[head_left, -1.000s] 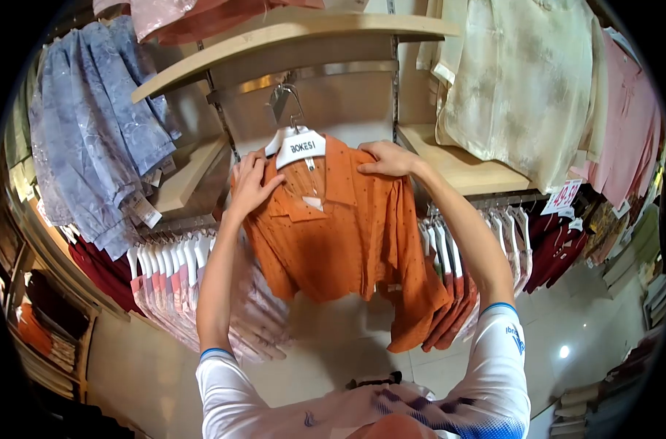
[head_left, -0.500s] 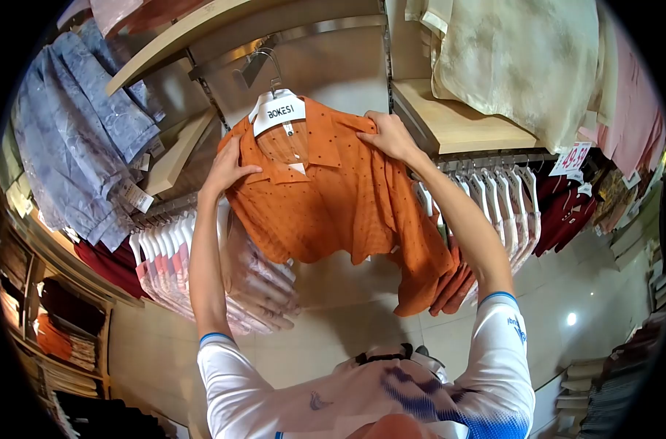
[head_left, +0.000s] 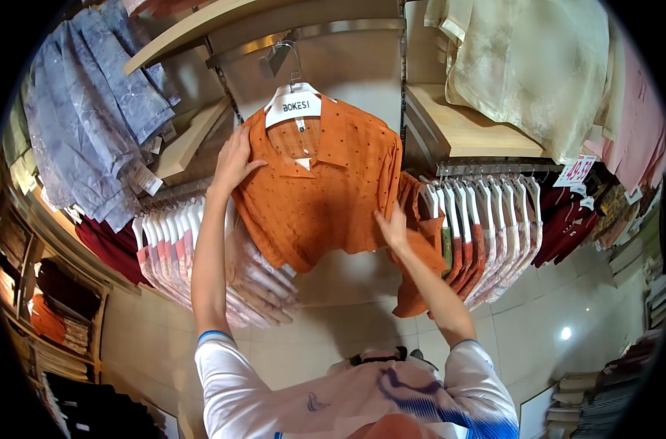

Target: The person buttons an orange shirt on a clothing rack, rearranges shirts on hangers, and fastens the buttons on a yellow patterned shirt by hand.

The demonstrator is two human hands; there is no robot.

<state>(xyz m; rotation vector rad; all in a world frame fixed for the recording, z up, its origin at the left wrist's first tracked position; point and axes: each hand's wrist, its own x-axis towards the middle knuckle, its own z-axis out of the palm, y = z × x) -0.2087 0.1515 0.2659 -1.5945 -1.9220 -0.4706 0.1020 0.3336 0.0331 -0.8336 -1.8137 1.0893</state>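
An orange dotted shirt (head_left: 333, 197) hangs spread out on a white hanger (head_left: 295, 104) lettered BOKESI, whose metal hook reaches up to a wall bracket. My left hand (head_left: 235, 159) grips the shirt at the shoulder on the left, thumb in front near the collar. Lower down, on the right side of the shirt, my right hand (head_left: 393, 228) has its fingers on the sleeve fabric, partly hidden by the cloth.
White hangers with pink garments (head_left: 164, 241) line a rail at the left; more hanging clothes (head_left: 486, 234) are on the right rail. Wooden shelves (head_left: 472, 124) jut out above both. Blue garments (head_left: 84, 110) hang upper left, a pale garment (head_left: 530, 66) upper right, near a price sign (head_left: 576, 170).
My right hand has left the right shoulder of the shirt and moved down to its side and sleeve. That sleeve now hangs closer to the body. My left hand stays at the left shoulder.
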